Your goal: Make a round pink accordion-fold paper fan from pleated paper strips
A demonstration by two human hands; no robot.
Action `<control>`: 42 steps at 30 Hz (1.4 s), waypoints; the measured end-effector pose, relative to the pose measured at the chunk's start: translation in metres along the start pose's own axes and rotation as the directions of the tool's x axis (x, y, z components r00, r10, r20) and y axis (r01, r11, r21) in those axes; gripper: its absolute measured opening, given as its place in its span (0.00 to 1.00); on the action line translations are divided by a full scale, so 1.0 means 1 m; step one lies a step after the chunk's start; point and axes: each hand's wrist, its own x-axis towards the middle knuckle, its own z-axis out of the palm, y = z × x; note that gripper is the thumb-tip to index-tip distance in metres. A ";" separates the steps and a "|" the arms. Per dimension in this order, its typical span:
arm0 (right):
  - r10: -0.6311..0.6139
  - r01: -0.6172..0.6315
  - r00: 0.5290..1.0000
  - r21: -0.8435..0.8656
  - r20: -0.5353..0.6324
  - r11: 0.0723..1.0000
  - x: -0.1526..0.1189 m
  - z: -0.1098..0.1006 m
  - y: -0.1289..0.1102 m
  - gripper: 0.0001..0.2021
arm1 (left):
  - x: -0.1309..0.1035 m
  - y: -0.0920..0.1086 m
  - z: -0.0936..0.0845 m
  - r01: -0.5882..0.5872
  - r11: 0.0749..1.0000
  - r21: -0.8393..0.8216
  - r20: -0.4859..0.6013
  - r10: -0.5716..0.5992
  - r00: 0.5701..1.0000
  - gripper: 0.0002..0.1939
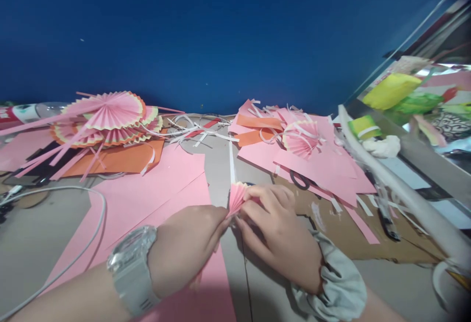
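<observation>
My left hand (pixel 186 246), with a pale watch on its wrist, and my right hand (pixel 275 231), with a grey scrunchie on its wrist, meet over the work surface. Between their fingertips they pinch a small pleated pink paper fan (pixel 236 197), folded like an accordion. A thin white paper strip (pixel 231 162) runs up from the fan. Large pink paper sheets (pixel 147 194) lie under my left forearm.
Finished pink and yellow paper fans (pixel 110 116) are stacked at the back left on orange paper. More pink sheets and another fan (pixel 303 138) lie at the back right, over black scissors (pixel 300 180). White paper scraps, a white cable (pixel 73 258) and a blue wall surround this.
</observation>
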 end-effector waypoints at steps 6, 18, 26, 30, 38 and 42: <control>0.099 -0.101 0.994 -0.069 -0.037 0.993 0.002 -0.004 0.008 0.07 | 0.000 -0.008 -0.004 0.113 0.923 -0.368 0.281 -0.006 0.960 0.20; 0.212 -0.204 0.977 -0.217 0.013 0.955 0.001 0.005 0.009 0.09 | 0.001 -0.011 -0.020 -0.011 0.968 -0.250 0.106 0.039 0.994 0.17; 0.179 -0.156 0.977 -0.190 0.113 0.969 0.002 0.010 0.011 0.09 | 0.007 -0.015 -0.009 0.017 0.983 -0.183 -0.138 -0.043 0.989 0.17; 0.246 -0.226 0.966 -0.199 0.082 0.954 0.000 0.006 0.012 0.09 | 0.012 -0.024 -0.010 -0.039 0.912 -0.409 -0.053 0.019 0.998 0.17; 0.269 -0.248 0.951 -0.140 0.152 0.959 -0.001 0.001 0.008 0.16 | 0.018 -0.033 -0.008 -0.025 0.834 -0.552 0.080 0.083 0.993 0.16; 0.228 -0.224 0.964 -0.040 0.136 0.974 -0.001 -0.005 0.007 0.09 | 0.017 -0.033 -0.007 -0.028 0.828 -0.560 0.077 0.086 0.993 0.17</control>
